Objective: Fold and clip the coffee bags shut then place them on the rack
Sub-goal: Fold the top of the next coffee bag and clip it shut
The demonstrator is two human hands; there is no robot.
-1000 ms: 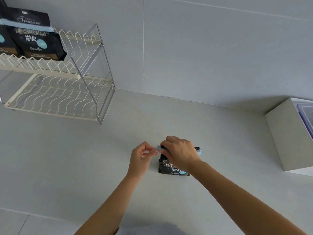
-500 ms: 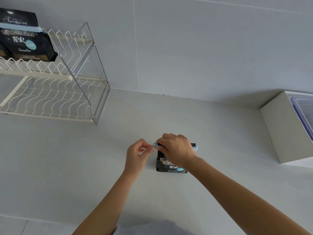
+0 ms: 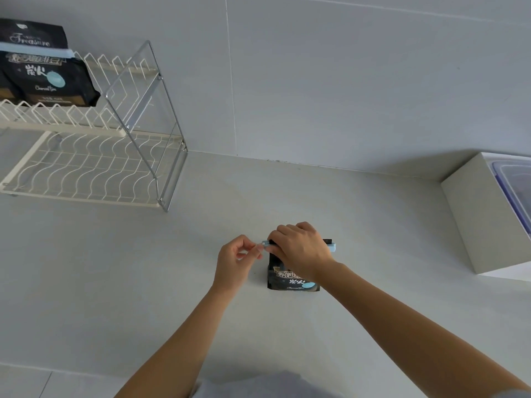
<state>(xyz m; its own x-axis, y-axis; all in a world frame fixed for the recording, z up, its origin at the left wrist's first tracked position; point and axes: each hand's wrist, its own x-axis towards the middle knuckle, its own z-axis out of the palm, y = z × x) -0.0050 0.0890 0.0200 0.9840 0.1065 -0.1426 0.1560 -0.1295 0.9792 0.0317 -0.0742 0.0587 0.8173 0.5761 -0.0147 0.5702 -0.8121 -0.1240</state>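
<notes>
Though half-hidden, clip under hands.

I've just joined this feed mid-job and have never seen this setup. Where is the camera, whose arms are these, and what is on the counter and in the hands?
There is no machine here. A person works with two bare hands, and the single picture comes from a camera worn on their head, looking forward and down. The arms reaching in from the bottom are theirs. On the pale counter sits a black coffee bag. The right hand is curled over its folded top, where a light blue clip runs across. The left hand pinches the clip's left end. At upper left, a wire rack holds more black bags. A white box sits at the right edge.
</notes>
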